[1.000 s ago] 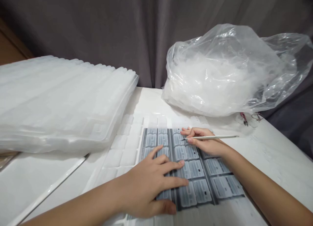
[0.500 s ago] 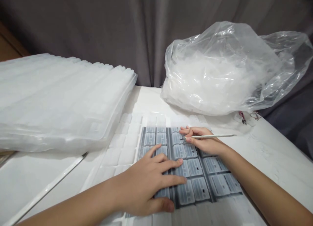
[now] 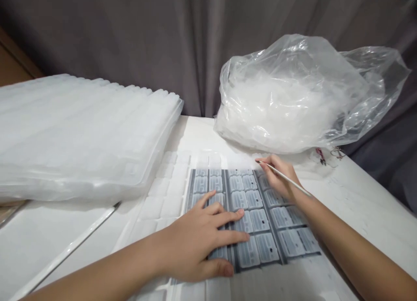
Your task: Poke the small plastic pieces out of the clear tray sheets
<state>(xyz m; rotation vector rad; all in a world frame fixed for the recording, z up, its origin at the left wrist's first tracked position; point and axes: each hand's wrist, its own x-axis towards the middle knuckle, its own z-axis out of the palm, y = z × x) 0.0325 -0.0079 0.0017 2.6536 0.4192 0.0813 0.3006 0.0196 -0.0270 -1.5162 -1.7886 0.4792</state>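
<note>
A translucent moulded plastic tray [image 3: 163,204] with rows of small rectangular pockets lies on the table. Dark, printed-looking panels [image 3: 230,179] show in its middle, and several pockets bear a small black speck. My left hand [image 3: 205,240] rests flat on the tray, fingers spread, hiding some pockets. Between the fingertips of my right hand [image 3: 280,175] is a thin paintbrush [image 3: 286,178] with a pale handle and dark tip. That hand is at the far right part of the tray, its brush tip near the back edge.
A thick stack of translucent trays [image 3: 84,136] stands at left. A clear plastic bag [image 3: 280,105] full of whitish pieces sits at back right, with small reddish and wire-like items [image 3: 321,155] beside it. A white strip [image 3: 70,249] lies at left; a grey curtain [image 3: 146,44] hangs behind.
My right hand has moved right and away from me with the paintbrush, whose handle now slants down toward my wrist. My left hand has stayed in place on the tray.
</note>
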